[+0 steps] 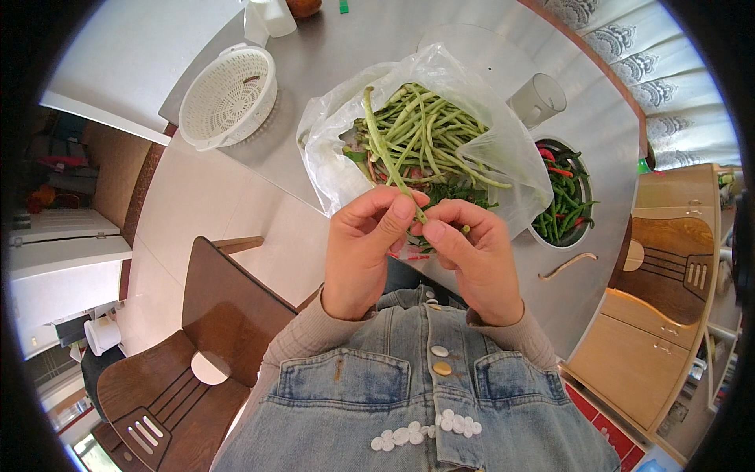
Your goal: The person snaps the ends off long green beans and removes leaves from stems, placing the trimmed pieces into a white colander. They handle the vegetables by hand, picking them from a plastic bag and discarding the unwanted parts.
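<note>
Between both hands is one long green bean [384, 150], its far end reaching up over the pile. My left hand [368, 242] pinches it near its lower end with thumb and fingers. My right hand [472, 253] grips the tip of the same bean between thumb and forefinger. A short bean piece [466, 229] shows by the right hand's curled fingers. Just beyond the hands, a heap of long green beans [439, 130] lies in an open clear plastic bag [330, 165]. Leafy greens [457, 192] lie at the near side of the heap, partly hidden by my hands.
A white colander [206, 112] holding a small scrap stands at the left table edge. On the right are a clear glass mug [538, 100], a bowl [587, 177] of green and red chili peppers, and a dried bean [567, 266]. Wooden chairs [236, 295] flank the metal-topped table [354, 47].
</note>
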Tool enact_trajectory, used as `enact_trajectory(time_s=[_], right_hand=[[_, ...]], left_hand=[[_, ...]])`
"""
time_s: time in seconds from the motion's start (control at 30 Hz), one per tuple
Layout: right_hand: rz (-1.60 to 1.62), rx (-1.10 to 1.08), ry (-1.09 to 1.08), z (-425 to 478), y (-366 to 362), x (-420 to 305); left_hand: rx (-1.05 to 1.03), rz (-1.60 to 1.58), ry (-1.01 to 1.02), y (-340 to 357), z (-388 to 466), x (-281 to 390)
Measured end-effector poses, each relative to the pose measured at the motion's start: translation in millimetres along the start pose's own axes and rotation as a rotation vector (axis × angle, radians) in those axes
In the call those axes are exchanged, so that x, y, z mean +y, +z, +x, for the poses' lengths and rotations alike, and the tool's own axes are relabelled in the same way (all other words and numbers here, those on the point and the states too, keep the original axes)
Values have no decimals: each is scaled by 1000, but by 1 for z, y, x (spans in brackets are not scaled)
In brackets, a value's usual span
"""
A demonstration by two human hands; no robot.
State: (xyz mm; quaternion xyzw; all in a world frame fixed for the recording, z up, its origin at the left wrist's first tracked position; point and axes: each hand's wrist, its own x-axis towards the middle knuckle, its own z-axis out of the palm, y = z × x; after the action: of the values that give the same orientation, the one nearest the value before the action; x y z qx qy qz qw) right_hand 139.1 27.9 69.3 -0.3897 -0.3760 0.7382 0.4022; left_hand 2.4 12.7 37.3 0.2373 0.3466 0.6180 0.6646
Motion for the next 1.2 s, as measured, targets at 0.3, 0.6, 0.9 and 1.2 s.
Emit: enact_trajectory(time_s=[0.3,0.6,0.9,1.2], right_hand=[[-175,19,-225,1,1,3],[-417,125,-395,2,-1,11],[-460,341,-454,1,12,17],[178,232,-201,5,-17,20]], left_hand=[[-16,35,12,5,-3,3],[54,344,402,7,-6,-12],[219,667,665,13,-9,-22],[190,391,568,6,-2,-19]])
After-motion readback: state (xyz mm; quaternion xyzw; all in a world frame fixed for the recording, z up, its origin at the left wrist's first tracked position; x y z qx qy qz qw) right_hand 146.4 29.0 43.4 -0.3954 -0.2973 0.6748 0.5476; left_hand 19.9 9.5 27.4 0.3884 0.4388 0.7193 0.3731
